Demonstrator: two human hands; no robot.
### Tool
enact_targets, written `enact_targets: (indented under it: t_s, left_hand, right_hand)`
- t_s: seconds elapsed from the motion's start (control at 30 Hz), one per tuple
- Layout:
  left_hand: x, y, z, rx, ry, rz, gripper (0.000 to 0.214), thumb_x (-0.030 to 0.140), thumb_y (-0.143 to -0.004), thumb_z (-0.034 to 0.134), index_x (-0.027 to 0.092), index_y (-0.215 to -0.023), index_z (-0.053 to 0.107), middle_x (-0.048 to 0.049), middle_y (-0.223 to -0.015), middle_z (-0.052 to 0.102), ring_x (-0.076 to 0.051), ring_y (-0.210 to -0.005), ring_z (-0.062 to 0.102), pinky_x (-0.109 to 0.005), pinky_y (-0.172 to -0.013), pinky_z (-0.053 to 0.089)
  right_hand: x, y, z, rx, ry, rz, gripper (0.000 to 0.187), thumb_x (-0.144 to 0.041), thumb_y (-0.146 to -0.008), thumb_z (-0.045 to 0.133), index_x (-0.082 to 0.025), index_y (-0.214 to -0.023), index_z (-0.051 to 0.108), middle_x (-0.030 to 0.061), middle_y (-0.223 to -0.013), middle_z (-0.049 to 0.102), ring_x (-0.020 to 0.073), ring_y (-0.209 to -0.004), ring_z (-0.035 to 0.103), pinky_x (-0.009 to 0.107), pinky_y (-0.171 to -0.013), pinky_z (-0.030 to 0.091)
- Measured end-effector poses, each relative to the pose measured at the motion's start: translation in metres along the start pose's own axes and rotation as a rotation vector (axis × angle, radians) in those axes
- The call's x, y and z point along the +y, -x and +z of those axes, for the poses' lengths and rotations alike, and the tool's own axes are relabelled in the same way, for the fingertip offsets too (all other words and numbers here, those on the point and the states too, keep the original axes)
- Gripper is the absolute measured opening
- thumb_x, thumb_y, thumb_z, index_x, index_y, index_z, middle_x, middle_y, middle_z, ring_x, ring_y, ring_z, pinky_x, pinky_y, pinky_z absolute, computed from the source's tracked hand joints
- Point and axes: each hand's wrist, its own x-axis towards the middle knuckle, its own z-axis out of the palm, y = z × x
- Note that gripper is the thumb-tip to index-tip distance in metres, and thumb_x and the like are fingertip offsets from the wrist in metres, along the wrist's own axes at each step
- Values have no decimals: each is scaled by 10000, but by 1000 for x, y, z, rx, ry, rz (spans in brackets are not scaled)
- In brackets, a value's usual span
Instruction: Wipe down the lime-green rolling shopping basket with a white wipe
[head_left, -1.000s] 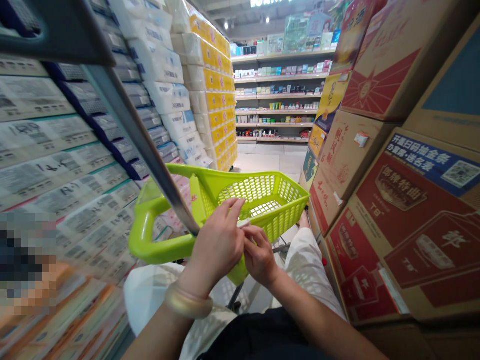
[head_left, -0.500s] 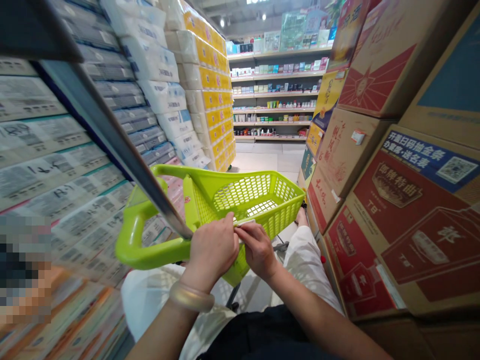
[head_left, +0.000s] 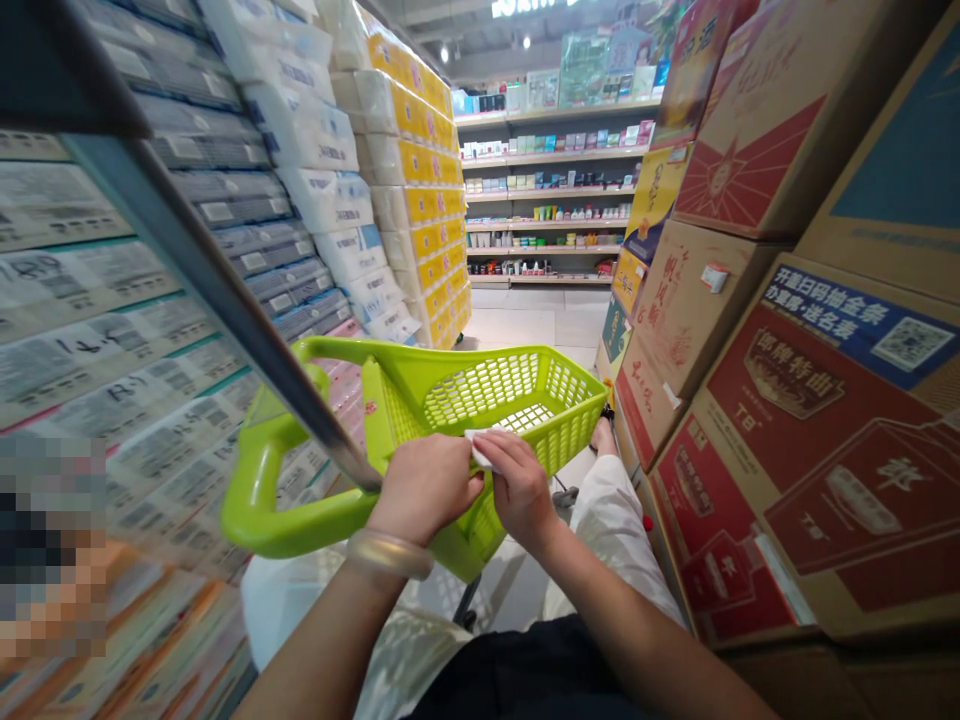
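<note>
A lime-green shopping cart (head_left: 570, 425) with a perforated basket stands in front of my knees. My right hand (head_left: 521, 490) pinches a small folded white wipe or tissue (head_left: 482, 450) over the basket's near rim. Touching it from the left, my left hand (head_left: 431, 485) is curled shut, with a gold-coloured bangle (head_left: 390, 553) at the wrist. Its fingertips are mostly hidden, so what they grip does not show. A metal pole (head_left: 247, 320) slants down from the upper left to the cart's side beside my left hand.
Stacked tissue packs (head_left: 420, 200) and wrapped paper goods (head_left: 90, 290) line the left side. On the right rise printed cardboard cartons (head_left: 825, 420). Shelves (head_left: 555, 195) of small boxes and bottles stand across the far end of the tiled floor (head_left: 525, 325).
My right fingers have shifted up and spread over the white wipe, which shows more now. My left hand has turned and lowered slightly. The cart has shifted slightly left.
</note>
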Motion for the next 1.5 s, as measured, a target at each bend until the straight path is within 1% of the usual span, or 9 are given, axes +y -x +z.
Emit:
enact_targets:
  t_s: [0.17,0.3,0.5,0.63,0.77,0.97,1.17,1.37,1.5]
  left_hand:
    - [4,5,10,80,-53,-22,268,350,-872,508,158,-916,690,-154,-800,741,-329,-796,728,-387,-676,526]
    - [7,8,11,105,-45,-16,251,327,-872,514,151,-890,692,-158,-800,745,-319,-782,731,-371,-665,521]
    - [7,9,16,157,-77,-13,251,348,-859,541,143,-813,679,-153,-710,723,-333,-715,722,-392,-630,525]
    - [6,8,19,179,-76,-11,234,325,-854,540,146,-793,679,-150,-699,722,-334,-700,719,-389,-619,522]
    - [5,9,18,179,-71,-6,192,275,-840,546,148,-805,685,-150,-722,730,-332,-710,722,-386,-629,520]
    - [7,11,17,167,-76,-19,256,336,-865,538,136,-798,683,-155,-687,716,-334,-708,720,-383,-634,515]
    - [6,11,18,179,-73,-14,204,278,-849,539,146,-811,690,-151,-721,731,-330,-702,721,-385,-628,516]
    - [7,11,18,186,-91,-10,249,336,-863,535,149,-775,672,-143,-683,716,-321,-695,717,-380,-622,516]
    - [7,10,18,181,-87,-12,248,335,-862,537,149,-772,673,-144,-691,720,-317,-693,718,-373,-620,513]
  right_hand:
    - [8,4,-7,15,58,92,398,-85,-920,412,-213,-1180,686,97,-1157,719,226,-1185,613,456,-1059,491]
    - [-2,2,-4,-43,-44,41,417,-75,-911,421,-222,-1222,657,82,-1177,716,198,-1160,634,426,-1081,481]
    - [21,6,-13,-5,97,117,472,-32,-861,393,-217,-1188,679,86,-1153,727,219,-1183,628,468,-1082,469]
    - [9,6,-11,-25,95,125,441,-50,-870,409,-211,-1175,683,90,-1175,721,224,-1201,620,468,-1091,463]
    - [-4,6,-6,-99,0,50,438,-81,-902,414,-237,-1239,647,71,-1227,702,196,-1214,614,431,-1110,450]
    - [15,6,-15,-29,118,176,469,-34,-844,410,-216,-1176,687,91,-1173,725,232,-1206,622,494,-1102,441]
    - [-5,3,-11,-157,3,84,451,-64,-875,426,-241,-1219,659,59,-1236,701,190,-1218,615,422,-1108,448]
    - [22,5,-19,-59,147,207,474,-28,-844,410,-214,-1189,677,84,-1195,718,235,-1216,617,501,-1111,426]
    - [14,4,-18,-91,131,190,469,-23,-836,419,-213,-1175,681,83,-1196,718,228,-1206,624,488,-1114,428]
